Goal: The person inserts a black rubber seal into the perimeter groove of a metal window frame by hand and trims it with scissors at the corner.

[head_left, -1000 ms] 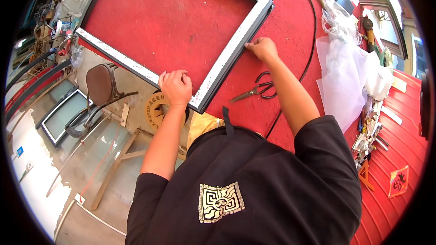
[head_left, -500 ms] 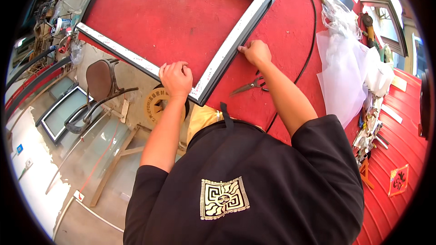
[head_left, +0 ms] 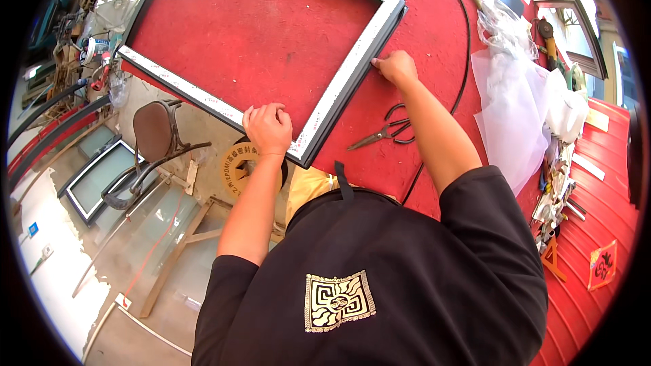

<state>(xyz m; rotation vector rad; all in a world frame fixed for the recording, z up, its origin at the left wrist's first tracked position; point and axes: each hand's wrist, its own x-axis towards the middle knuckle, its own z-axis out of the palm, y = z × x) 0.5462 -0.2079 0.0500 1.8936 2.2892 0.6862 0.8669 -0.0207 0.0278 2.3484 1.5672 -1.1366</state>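
Note:
A rectangular window frame, white-faced with dark outer sides, lies on the red-topped table. My left hand is closed over its near side, close to the near right corner. Against the outer edge of the right side, the thumb and fingers of my right hand are pinched together, where a dark strip seems to run; the fingertips partly hide it. A black rubber strip loops over the table from the far right corner towards my body. Scissors with black handles lie below my right forearm.
Clear plastic sheeting and assorted tools lie along the table's right side. On the floor at left stand a brown chair, another glazed frame and a wooden trestle. A round yellow reel sits below the table edge.
My right hand has slid farther along the frame's right side, away from the near corner. More of the scissors' handles now shows. My left hand stays on the near side.

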